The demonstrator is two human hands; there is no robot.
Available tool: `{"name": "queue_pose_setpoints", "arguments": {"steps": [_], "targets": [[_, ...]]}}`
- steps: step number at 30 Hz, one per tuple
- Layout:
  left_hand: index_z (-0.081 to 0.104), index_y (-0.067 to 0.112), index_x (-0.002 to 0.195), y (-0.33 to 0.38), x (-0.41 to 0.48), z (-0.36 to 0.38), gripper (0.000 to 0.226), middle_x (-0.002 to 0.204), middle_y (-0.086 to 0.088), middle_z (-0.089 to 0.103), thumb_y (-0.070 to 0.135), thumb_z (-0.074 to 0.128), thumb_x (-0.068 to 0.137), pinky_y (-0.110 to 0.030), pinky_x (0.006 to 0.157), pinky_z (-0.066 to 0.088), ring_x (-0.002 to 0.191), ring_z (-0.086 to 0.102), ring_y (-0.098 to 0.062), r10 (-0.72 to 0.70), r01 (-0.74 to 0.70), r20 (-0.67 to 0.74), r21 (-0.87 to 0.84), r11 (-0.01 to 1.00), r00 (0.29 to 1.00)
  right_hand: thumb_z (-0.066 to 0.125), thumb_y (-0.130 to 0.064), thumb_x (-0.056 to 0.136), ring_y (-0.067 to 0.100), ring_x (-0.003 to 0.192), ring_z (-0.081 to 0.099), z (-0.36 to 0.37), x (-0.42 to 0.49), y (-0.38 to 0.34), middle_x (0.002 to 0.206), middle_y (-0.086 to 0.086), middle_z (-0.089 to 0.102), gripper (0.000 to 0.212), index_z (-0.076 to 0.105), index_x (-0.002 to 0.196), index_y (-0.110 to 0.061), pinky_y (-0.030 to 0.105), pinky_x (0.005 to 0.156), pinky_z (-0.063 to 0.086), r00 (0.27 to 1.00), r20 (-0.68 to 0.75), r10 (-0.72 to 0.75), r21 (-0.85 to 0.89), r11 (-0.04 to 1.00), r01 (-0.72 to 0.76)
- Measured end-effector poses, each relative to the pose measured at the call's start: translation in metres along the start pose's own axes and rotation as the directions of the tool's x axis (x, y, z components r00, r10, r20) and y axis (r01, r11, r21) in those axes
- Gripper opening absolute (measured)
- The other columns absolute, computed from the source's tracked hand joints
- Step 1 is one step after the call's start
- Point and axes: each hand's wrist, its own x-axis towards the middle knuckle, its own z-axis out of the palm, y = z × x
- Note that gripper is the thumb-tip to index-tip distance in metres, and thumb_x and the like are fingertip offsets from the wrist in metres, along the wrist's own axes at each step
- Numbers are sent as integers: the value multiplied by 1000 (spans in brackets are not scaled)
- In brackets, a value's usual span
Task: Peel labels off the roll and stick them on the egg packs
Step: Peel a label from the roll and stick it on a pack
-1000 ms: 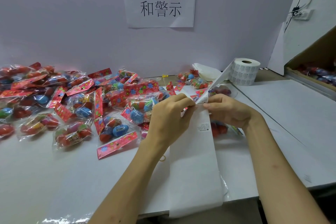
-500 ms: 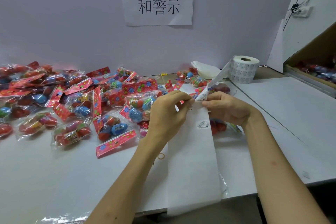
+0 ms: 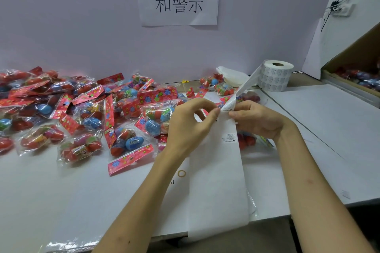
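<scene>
A left hand (image 3: 191, 123) and a right hand (image 3: 257, 121) pinch a white label strip (image 3: 218, 181) running from a roll (image 3: 274, 76) at back right, with colourful egg packs (image 3: 82, 113) heaped to their left on a white table (image 3: 318, 129).

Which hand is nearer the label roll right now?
Right. The right hand sits just in front of the label roll; the left hand is farther left. Both pinch the label strip.
</scene>
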Motion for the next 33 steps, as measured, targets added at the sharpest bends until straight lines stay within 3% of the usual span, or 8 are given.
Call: {"name": "queue_pose_setpoints", "arguments": {"steps": [3, 7, 17, 22, 27, 30, 33], "targets": [[74, 23, 88, 2, 0, 0, 5, 84, 11, 72, 24, 80, 87, -10, 61, 45, 73, 64, -7, -18, 18, 52, -11, 1000, 998, 64, -17, 90, 28, 108, 70, 0, 0, 0, 115, 15, 73, 29, 76, 115, -7, 36, 88, 57, 1000, -2, 3, -21, 1000, -3], [76, 22, 84, 2, 1, -2, 5, 81, 14, 71, 20, 79, 88, -9, 63, 46, 73, 63, -1, -112, 119, 83, -86, 989, 990, 62, -15, 91, 31, 110, 69, -2, 1, 1, 118, 18, 72, 35, 69, 122, 2, 38, 91, 57, 1000, -9, 14, -42, 999, -14], [76, 30, 79, 3, 5, -5, 15, 80, 13, 74, 20, 76, 90, -15, 65, 54, 75, 69, -9, -265, 291, 144, -211, 933, 953, 71, -22, 85, 31, 113, 68, 0, 1, 1, 121, 19, 71, 43, 70, 121, 1, 35, 90, 56, 1000, -6, 21, -41, 999, -21], [76, 29, 81, 3, 5, -4, 15, 78, 16, 73, 18, 73, 92, -14, 64, 53, 72, 67, -4, -275, 295, 127, -190, 937, 953, 65, -16, 89, 28, 109, 69, -1, 2, 2, 118, 17, 72, 33, 73, 117, -2, 34, 89, 57, 1000, -8, 20, -36, 999, -21], [74, 26, 84, 1, 5, -3, 15, 80, 10, 72, 16, 70, 95, -19, 65, 56, 76, 68, -13, -313, 313, 32, -203, 928, 949, 61, -13, 90, 25, 104, 71, -2, 1, 2, 113, 12, 74, 27, 78, 110, -8, 34, 87, 57, 1000, -3, 15, -15, 1000, -15], [74, 21, 88, 0, 5, -4, 12, 79, 6, 71, 14, 69, 95, -25, 68, 58, 72, 65, -10, -332, 316, -17, -260, 912, 943, 59, -11, 89, 26, 107, 70, -4, -1, 0, 115, 12, 74, 29, 78, 111, -9, 34, 87, 57, 1000, 12, 7, -24, 1000, -6], [73, 13, 94, 1, 6, -7, 8, 67, 7, 68, 14, 67, 98, -24, 60, 54, 61, 62, -9, -365, 325, -41, -371, 870, 930, 58, -9, 88, 29, 108, 70, -6, -2, 0, 118, 15, 73, 30, 77, 112, -8, 35, 87, 58, 1000, 8, 6, -23, 1000, -6]]}}
